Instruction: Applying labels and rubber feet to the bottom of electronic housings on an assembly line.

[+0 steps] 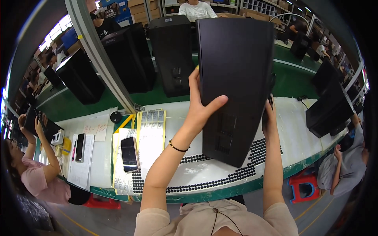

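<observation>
A tall black speaker cabinet (pixel 236 63) is held up in front of me, tilted over the white worktop, with a recessed connector panel on its lower face. My left hand (pixel 200 103) grips its left edge, thumb lying across the face and the fingers partly behind it. On the opposite side my right hand (pixel 271 118) presses against the cabinet's edge, its fingers mostly hidden. Below the cabinet, rows of small round black pads (pixel 216 183) lie on the worktop. Left of my left forearm are yellow-backed label sheets (pixel 151 128) and a phone (pixel 129 154).
Several more black speakers (pixel 171 59) stand on the green conveyor (pixel 181 99) behind. A metal post (pixel 100 55) rises at left, near a black tape roll (pixel 115 117). Co-workers sit left (pixel 43 173) and right (pixel 348 165), each handling a speaker. A red-blue stool (pixel 293 188) stands lower right.
</observation>
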The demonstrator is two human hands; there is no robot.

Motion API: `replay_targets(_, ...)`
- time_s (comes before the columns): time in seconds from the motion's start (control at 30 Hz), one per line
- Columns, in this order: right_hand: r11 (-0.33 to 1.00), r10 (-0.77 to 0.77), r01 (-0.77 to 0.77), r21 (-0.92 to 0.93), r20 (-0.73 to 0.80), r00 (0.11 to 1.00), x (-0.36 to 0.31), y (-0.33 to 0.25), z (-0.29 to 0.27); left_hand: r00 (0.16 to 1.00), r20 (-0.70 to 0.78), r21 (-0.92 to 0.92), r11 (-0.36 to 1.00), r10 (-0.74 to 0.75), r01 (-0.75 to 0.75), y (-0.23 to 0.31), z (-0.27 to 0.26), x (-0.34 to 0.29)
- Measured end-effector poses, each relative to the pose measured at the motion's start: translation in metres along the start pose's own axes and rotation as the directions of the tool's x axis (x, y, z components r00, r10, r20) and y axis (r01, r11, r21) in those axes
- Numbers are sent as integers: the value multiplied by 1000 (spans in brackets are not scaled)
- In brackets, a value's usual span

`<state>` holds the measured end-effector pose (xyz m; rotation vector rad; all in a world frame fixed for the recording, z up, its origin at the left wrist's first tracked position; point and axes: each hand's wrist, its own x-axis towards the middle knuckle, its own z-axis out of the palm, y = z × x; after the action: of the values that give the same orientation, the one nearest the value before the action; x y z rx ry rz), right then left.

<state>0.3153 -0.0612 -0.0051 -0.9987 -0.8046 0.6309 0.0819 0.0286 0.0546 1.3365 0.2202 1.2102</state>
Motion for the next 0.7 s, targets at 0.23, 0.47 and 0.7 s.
replay_targets(0.23,992,-123,117,37,211,970,26,114,-38,905,150,450,788,397,-420,-37,-4,-34)
replay_targets(0.47,975,62,-43,-216,82,995,12,100,-89,945,140,463,824,296,-327,-27,-2,-45)
replay_targets(0.7,963,196,-195,-188,-14,981,-28,66,-93,990,134,952,282,-33,-119,-28,-65,-106)
